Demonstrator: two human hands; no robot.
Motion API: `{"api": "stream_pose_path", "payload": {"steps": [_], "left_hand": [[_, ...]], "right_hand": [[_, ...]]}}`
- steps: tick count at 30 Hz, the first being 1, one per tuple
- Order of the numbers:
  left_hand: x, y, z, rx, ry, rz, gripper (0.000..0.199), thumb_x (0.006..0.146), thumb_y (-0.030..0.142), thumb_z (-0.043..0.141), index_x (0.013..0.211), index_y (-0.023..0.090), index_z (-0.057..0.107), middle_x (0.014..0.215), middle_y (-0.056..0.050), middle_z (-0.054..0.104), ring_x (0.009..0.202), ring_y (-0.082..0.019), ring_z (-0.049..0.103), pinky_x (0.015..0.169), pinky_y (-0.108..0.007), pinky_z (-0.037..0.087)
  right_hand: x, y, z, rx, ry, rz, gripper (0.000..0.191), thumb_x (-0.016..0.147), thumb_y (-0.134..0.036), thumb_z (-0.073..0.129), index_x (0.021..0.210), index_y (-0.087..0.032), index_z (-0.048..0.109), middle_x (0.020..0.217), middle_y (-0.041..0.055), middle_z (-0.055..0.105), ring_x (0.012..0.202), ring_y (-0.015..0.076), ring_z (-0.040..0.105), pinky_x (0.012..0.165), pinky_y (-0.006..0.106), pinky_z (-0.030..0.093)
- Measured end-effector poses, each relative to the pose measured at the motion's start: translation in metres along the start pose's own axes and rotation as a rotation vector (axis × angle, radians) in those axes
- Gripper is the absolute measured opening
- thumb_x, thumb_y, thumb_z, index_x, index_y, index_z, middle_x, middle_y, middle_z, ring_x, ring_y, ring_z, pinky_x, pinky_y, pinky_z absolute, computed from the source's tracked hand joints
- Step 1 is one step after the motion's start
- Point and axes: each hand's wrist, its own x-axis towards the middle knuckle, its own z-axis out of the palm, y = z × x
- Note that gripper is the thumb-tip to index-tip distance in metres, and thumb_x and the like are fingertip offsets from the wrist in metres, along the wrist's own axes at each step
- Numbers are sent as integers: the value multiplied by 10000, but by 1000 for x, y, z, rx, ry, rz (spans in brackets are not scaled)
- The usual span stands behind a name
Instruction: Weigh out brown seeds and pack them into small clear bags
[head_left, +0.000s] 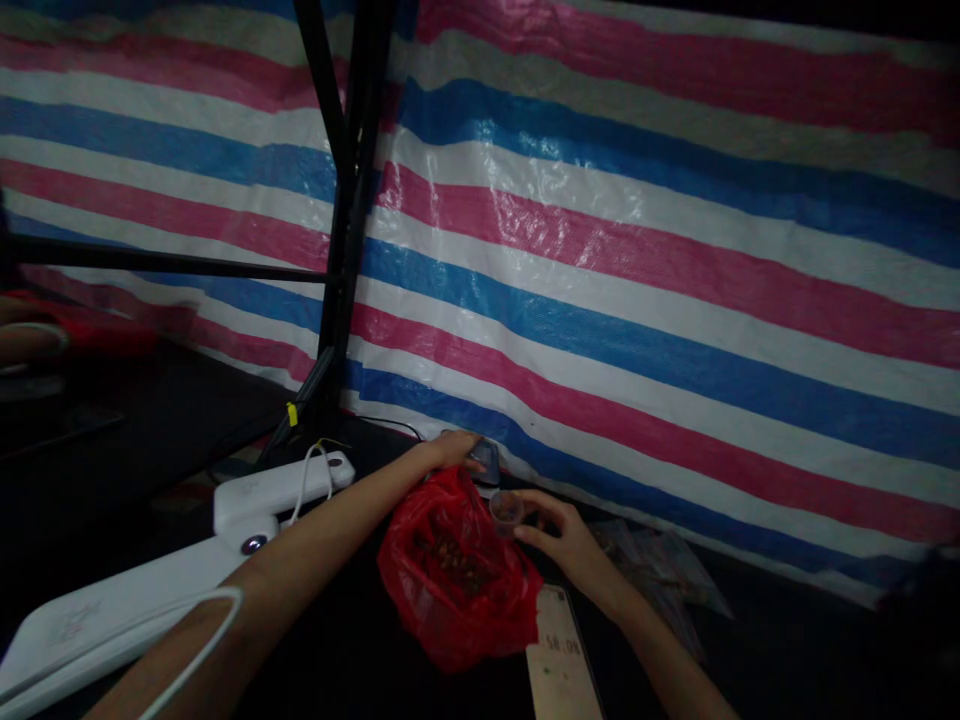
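Right hand [568, 545] pinches small plastic cup [506, 512], likely light, crushable, best held at rim; left hand [450, 450] curled atop soft red plastic bag [450, 570], grip unclear.

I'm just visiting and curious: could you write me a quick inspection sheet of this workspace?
Surface: dark tabletop.
Job's things: red plastic bag holding brown nuts; small clear cup; dark handheld device.
Clutter: phone showing digits; crumpled clear bags; white plastic unit.
Grips: left hand on the device; right hand around the cup.
Cables: white cable; thin black cable.
Surroundings: striped tarp; black metal frame.
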Motion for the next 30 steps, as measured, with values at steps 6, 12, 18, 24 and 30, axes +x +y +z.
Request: {"api": "stream_pose_path", "payload": {"steps": [6,12,18,24,30], "left_hand": [[-6,8,0,-126,77,-37,702,702,454,600,1277,111,388,1291,-168,420,1181,-292,377,976,-379,275],[-21,34,-16,-377,125,94,546,674,439,633,1130,153,543,1121,-83,546,1048,-215,479,922,-304,340],[-18,48,-17,-587,73,128,549,666,400,651,1130,137,521,1068,-77,579,960,-198,530,842,-278,392],[-11,41,-9,-684,57,128,516,654,409,658,1074,130,546,1015,-75,594,920,-199,541,810,-285,400],[-11,39,-8,-811,58,120,452,641,379,668,987,107,562,910,-65,614,833,-175,551,777,-281,402]], "right_hand": [[18,17,-22,-118,98,29,378,693,-370,604,1025,-191,619,941,62,668,816,215,588,661,313,404],[47,21,-44,-425,224,56,400,710,-433,573,1050,-225,605,915,52,661,793,210,597,712,333,427],[63,-4,-50,-935,164,-197,323,793,-384,515,1058,-211,578,1026,69,637,926,224,573,782,349,395],[70,-36,-43,-1341,20,-333,232,800,-286,539,1013,-204,579,961,73,630,936,219,538,787,341,343],[80,-47,-31,-1525,-51,-450,142,822,-188,481,892,-164,602,843,88,620,849,229,525,720,340,325]]}}
